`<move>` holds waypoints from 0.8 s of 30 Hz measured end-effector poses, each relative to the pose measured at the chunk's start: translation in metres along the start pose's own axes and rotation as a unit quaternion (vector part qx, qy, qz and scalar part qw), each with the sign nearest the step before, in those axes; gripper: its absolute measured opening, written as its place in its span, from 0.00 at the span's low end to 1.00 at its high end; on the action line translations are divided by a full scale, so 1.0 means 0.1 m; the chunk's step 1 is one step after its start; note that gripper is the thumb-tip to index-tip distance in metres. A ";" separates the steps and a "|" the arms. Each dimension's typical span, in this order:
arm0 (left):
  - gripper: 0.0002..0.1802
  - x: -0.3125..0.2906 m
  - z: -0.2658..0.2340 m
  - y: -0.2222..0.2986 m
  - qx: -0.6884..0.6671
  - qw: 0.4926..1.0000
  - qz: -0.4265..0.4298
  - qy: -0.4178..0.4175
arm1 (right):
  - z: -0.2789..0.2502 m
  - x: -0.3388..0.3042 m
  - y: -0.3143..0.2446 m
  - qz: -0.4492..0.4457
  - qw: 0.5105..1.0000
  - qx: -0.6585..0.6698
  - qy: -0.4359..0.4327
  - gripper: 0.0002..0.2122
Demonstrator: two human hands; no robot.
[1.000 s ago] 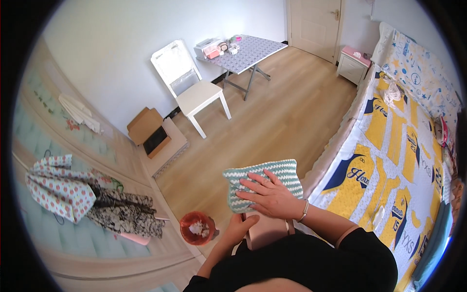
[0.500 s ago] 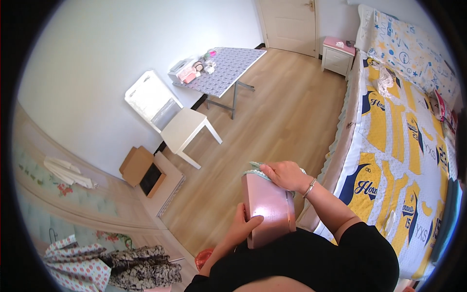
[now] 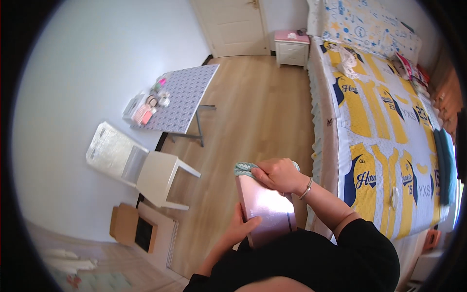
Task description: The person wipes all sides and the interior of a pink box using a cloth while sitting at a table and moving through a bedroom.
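Observation:
A shiny pink box (image 3: 267,207) is held upright close to my body, at the lower middle. My left hand (image 3: 242,225) is closed around its left side, the thumb lying across the front face. Bunched in the fist of my right hand (image 3: 281,175) is a mint-green and white cloth (image 3: 243,169), resting along the box's top edge. Part of this cloth shows past the hand on the right as well. The palm side of my right hand is hidden, and so is the back of the box.
A bed (image 3: 374,102) with a yellow-and-white sheet runs along the right. To the left stand a white chair (image 3: 158,177) and a folding table (image 3: 185,95) bearing small items. An open cardboard box (image 3: 124,224) sits near the wall. A nightstand (image 3: 292,48) is by the door (image 3: 233,29).
My view has swung to the right, so the furniture has shifted left and the hanging clothes at lower left have gone from sight. Both hands keep their hold on box and cloth.

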State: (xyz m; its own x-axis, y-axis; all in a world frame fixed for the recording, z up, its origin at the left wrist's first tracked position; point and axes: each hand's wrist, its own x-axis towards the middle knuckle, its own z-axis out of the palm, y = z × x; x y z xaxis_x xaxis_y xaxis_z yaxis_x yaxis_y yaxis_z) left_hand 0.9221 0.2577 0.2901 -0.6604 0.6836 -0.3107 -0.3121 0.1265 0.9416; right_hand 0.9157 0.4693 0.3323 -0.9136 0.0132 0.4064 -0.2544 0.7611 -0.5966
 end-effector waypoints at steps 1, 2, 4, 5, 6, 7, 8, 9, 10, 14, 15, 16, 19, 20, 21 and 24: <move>0.36 0.10 -0.08 0.07 -0.004 1.000 0.004 -0.013 | 0.00 0.11 0.00 0.011 1.000 -0.022 -0.011 0.16; 0.35 0.19 -0.16 0.15 -0.008 1.000 0.008 -0.026 | 0.01 0.22 0.00 0.023 0.999 -0.043 -0.022 0.17; 0.34 0.41 -0.30 0.27 0.008 0.998 0.015 -0.068 | 0.02 0.42 -0.01 0.046 0.997 -0.058 -0.011 0.16; 0.33 0.52 -0.35 0.32 0.021 0.995 0.027 -0.091 | 0.02 0.51 -0.03 0.053 0.997 -0.062 -0.002 0.16; 0.33 0.63 -0.37 0.34 0.021 0.994 0.024 -0.108 | 0.02 0.57 -0.03 0.059 0.996 -0.065 0.006 0.16; 0.33 0.75 -0.39 0.37 0.035 0.990 0.028 -0.131 | 0.00 0.62 -0.01 0.071 0.995 -0.066 0.004 0.15; 0.32 0.86 -0.39 0.41 0.049 0.986 0.033 -0.155 | -0.01 0.64 0.02 0.086 0.993 -0.077 0.014 0.15; 0.32 0.97 -0.37 0.43 0.053 0.982 0.034 -0.180 | -0.03 0.64 0.08 0.089 0.992 -0.090 0.025 0.13; 0.32 1.07 -0.36 0.46 0.057 0.979 0.020 -0.195 | -0.07 0.65 0.14 0.094 0.989 -0.105 0.039 0.11; 0.30 1.45 -0.32 0.35 0.016 0.973 0.004 -0.229 | -0.28 0.66 0.43 0.265 0.957 -0.091 -0.074 0.21; 0.30 1.55 -0.30 0.37 0.025 0.963 0.003 -0.269 | -0.33 0.66 0.52 0.290 0.950 -0.078 -0.086 0.24; 0.30 1.64 -0.28 0.43 0.020 0.964 -0.006 -0.267 | -0.37 0.65 0.61 0.312 0.943 -0.061 -0.099 0.27; 0.31 1.91 -0.10 0.60 0.032 0.953 -0.014 -0.302 | -0.65 0.46 0.76 0.375 0.925 -0.041 -0.053 0.30; 0.31 2.00 -0.02 0.66 0.042 0.951 -0.011 -0.306 | -0.78 0.39 0.80 0.386 0.921 -0.025 -0.044 0.30; 0.31 2.09 0.06 0.71 0.051 0.948 -0.013 -0.313 | -0.91 0.33 0.84 0.423 0.905 -0.004 -0.048 0.33; 0.32 2.39 0.30 0.88 0.069 0.924 -0.014 -0.376 | -1.20 -0.05 1.14 0.427 0.895 0.132 0.008 0.34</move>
State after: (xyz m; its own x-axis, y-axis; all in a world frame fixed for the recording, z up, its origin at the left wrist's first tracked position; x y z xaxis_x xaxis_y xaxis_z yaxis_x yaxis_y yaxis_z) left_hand 0.7572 0.4540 0.3025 0.0238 0.9782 -0.2061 -0.1972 0.2067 0.9583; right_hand 0.9294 0.6341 0.3451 -0.8067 0.5277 -0.2661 0.4657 0.2903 -0.8360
